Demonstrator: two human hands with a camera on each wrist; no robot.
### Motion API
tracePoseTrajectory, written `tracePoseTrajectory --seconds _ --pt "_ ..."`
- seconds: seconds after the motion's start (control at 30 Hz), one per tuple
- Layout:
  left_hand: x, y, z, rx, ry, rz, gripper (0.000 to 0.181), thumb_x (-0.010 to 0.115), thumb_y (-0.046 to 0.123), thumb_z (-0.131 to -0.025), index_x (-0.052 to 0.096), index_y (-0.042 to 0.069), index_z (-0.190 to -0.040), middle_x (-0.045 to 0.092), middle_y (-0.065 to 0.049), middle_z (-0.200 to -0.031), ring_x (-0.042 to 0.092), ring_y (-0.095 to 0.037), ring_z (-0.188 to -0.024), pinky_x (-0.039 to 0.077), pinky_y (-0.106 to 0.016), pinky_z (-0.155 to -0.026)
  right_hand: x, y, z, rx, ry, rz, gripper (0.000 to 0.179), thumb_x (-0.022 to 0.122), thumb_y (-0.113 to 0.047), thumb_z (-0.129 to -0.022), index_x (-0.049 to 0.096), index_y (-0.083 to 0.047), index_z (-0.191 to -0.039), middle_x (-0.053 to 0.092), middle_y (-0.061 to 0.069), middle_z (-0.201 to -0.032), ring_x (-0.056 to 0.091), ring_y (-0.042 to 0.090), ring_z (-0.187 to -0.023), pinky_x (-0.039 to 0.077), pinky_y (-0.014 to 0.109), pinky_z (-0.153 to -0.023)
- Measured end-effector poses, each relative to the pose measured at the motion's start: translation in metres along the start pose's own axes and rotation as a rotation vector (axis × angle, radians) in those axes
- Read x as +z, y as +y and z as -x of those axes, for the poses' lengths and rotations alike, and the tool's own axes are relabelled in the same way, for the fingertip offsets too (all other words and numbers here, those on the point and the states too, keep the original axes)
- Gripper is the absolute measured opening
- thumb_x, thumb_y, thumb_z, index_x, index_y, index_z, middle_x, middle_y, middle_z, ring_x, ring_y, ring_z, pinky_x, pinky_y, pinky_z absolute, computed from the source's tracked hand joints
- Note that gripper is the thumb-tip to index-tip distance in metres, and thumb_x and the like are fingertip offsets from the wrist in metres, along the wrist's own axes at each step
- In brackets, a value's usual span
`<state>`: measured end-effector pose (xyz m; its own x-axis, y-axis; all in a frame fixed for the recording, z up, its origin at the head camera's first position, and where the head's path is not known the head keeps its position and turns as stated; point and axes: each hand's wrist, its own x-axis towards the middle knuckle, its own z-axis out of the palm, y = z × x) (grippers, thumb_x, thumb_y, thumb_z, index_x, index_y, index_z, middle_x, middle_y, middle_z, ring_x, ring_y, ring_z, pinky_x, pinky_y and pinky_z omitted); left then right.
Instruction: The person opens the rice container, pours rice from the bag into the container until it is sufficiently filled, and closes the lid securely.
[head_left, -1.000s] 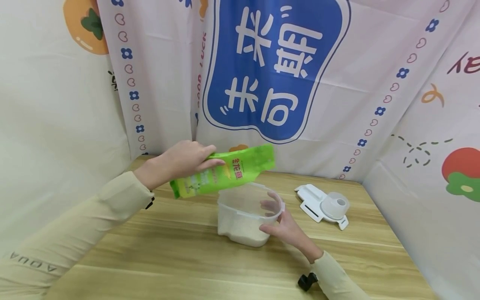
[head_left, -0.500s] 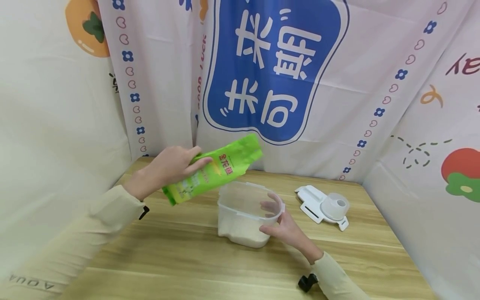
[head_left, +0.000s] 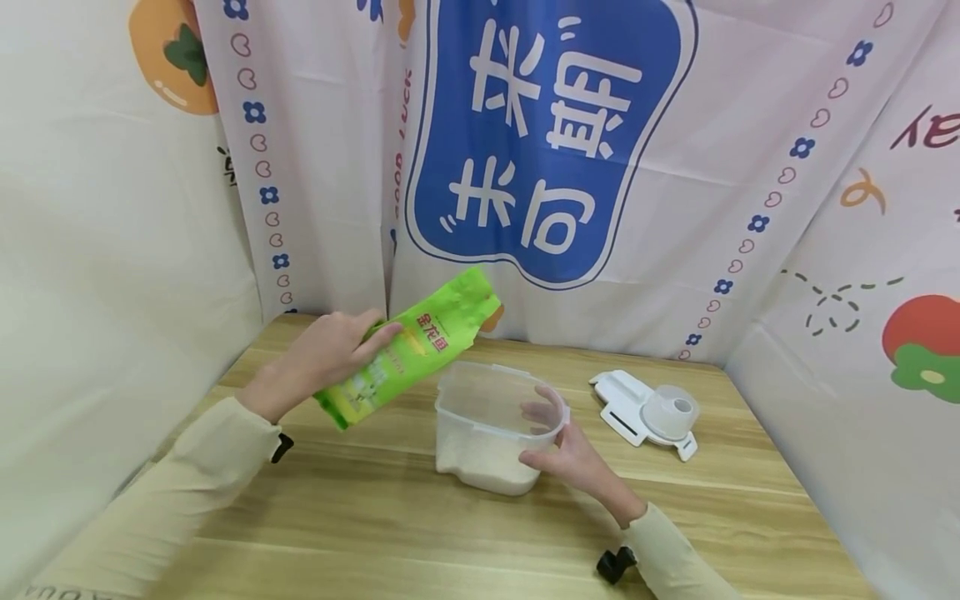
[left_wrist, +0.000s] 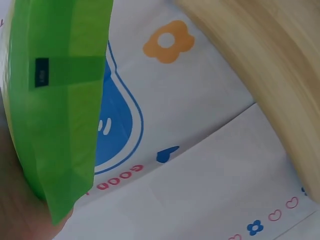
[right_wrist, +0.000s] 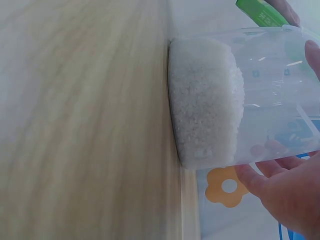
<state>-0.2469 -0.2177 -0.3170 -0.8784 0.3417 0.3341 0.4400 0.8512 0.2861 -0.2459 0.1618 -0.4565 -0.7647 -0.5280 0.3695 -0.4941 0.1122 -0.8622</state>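
Observation:
My left hand grips a bright green rice bag with red characters, held tilted above the table, its upper end pointing up and to the right. In the left wrist view the green bag fills the left side. A clear plastic container stands upright on the table, right of the bag and apart from it. White rice lies in its lower part. Around the container's right side my right hand holds it, thumb in front and fingers behind, near the rim.
On the wooden table, right of the container, lies a white lid with a translucent cup on it. Printed white cloth hangs behind the table and along both sides.
My left hand has drawn the green bag leftward and down, away from above the container, and its upper end has tipped upward. The right hand and container have stayed in place.

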Motion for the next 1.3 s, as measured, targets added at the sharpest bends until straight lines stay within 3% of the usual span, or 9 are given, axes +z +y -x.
tracePoseTrajectory --seconds 0.2,0.43,0.53,0.8,1.07,1.3 --pt "0.013 -0.011 0.008 -0.044 0.011 0.005 0.045 0.031 0.052 -0.104 0.051 0.015 -0.089 0.053 0.001 -0.057 0.051 -0.009 -0.043 0.045 -0.024 -0.041 0.001 0.000 0.001 0.002 0.003 0.007 0.093 0.079 -0.005 -0.080 0.020 -0.004 -0.151 0.050 0.025 -0.140 0.052 0.044 -0.126 0.049 0.052 -0.101" --pt "0.029 -0.022 0.022 -0.096 0.022 0.065 0.048 0.030 0.050 -0.105 0.054 0.009 -0.104 0.055 -0.001 -0.060 0.052 -0.010 -0.043 0.044 -0.021 -0.037 0.001 -0.001 0.001 0.010 0.009 -0.006 0.094 0.079 -0.006 -0.079 0.019 -0.005 -0.151 0.049 0.025 -0.141 0.051 0.044 -0.127 0.049 0.052 -0.101" --pt "0.036 -0.029 0.028 -0.139 0.005 0.107 0.054 0.028 0.052 -0.105 0.053 0.005 -0.113 0.056 -0.002 -0.061 0.053 -0.011 -0.043 0.045 -0.022 -0.037 0.002 -0.001 0.001 0.010 0.009 -0.006 0.094 0.079 -0.006 -0.079 0.019 -0.005 -0.151 0.049 0.026 -0.140 0.051 0.044 -0.127 0.049 0.054 -0.101" --pt "0.054 -0.047 0.041 -0.228 -0.026 0.149 0.058 0.025 0.055 -0.104 0.051 0.005 -0.119 0.056 -0.004 -0.063 0.054 -0.014 -0.043 0.047 -0.026 -0.037 0.001 0.000 0.000 -0.002 0.004 -0.005 0.093 0.079 -0.005 -0.080 0.019 -0.005 -0.151 0.049 0.027 -0.140 0.051 0.046 -0.126 0.049 0.053 -0.101" --pt "0.062 -0.065 0.050 -0.277 -0.043 0.094 0.059 0.023 0.051 -0.105 0.054 0.003 -0.119 0.055 -0.004 -0.068 0.052 -0.014 -0.051 0.046 -0.028 -0.045 0.001 -0.001 0.000 -0.003 -0.002 -0.008 0.094 0.079 -0.006 -0.080 0.018 -0.001 -0.151 0.048 0.029 -0.140 0.051 0.048 -0.125 0.048 0.055 -0.101" --pt "0.064 -0.078 0.059 -0.321 -0.071 0.049 0.069 0.019 0.052 -0.105 0.046 -0.004 -0.137 0.056 -0.006 -0.070 0.051 -0.015 -0.055 0.043 -0.028 -0.050 0.001 0.000 0.000 -0.008 0.008 0.016 0.093 0.079 -0.008 -0.080 0.019 -0.005 -0.151 0.049 0.029 -0.139 0.052 0.047 -0.124 0.050 0.052 -0.100"
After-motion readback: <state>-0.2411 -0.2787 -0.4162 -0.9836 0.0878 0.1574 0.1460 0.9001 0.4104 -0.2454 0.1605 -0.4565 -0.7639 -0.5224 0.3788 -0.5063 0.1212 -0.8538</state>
